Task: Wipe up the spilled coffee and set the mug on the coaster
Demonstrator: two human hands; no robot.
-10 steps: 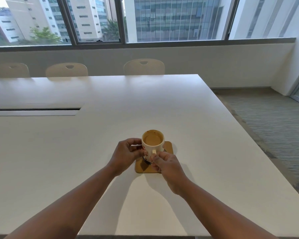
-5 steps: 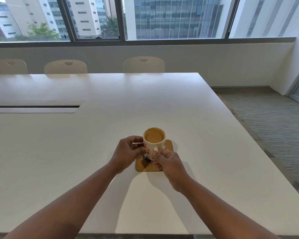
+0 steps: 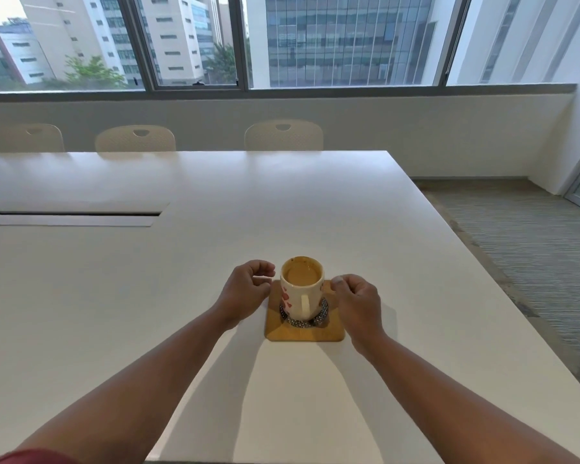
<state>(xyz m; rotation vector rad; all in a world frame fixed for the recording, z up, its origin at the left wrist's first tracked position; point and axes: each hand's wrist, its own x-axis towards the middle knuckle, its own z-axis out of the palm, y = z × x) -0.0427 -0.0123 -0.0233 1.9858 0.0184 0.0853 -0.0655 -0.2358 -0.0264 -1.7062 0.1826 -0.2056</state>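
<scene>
A white mug point(image 3: 301, 293) with red hearts, full of milky coffee, stands upright on a square wooden coaster point(image 3: 303, 331) with a dark patterned ring. Its handle faces me. My left hand point(image 3: 246, 291) hovers just left of the mug, fingers loosely curled, holding nothing and not touching it. My right hand point(image 3: 357, 301) hovers just right of the mug, fingers loosely curled and empty, over the coaster's right edge. No spilled coffee or cloth shows on the white table point(image 3: 148, 296).
A long cable slot point(image 3: 71, 217) is set in the table at the left. Three cream chairs point(image 3: 283, 135) stand along the far edge. The table's right edge drops to grey carpet point(image 3: 533, 246). Windows run along the back wall.
Both hands have let go of the mug and drawn apart to its sides. The mug now stands alone on the coaster.
</scene>
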